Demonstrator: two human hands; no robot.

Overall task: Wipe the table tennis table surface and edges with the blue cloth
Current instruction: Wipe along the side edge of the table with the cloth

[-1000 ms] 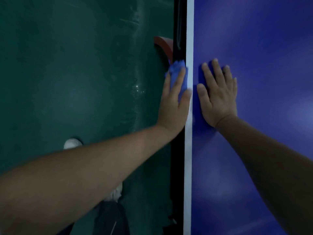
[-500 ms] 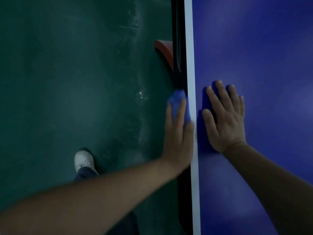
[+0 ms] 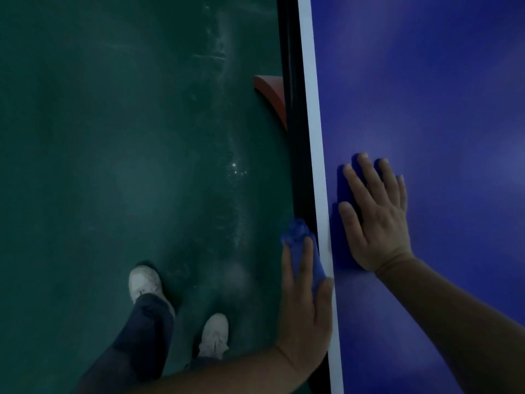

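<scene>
Left hand (image 3: 305,302) flat, straight fingers pressing blue cloth (image 3: 297,237) against table side edge (image 3: 295,166). Right hand (image 3: 375,217) spread flat on tabletop (image 3: 426,95), empty. Edge runs straight ahead; left hand nearer.

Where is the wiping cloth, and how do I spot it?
Find the big blue table tennis table on the right, with a white stripe down its edge. Follow that stripe down to the left hand pressed against the table's dark side. The crumpled blue cloth pokes out past its fingers, the only bright blue thing off the tabletop.
</scene>
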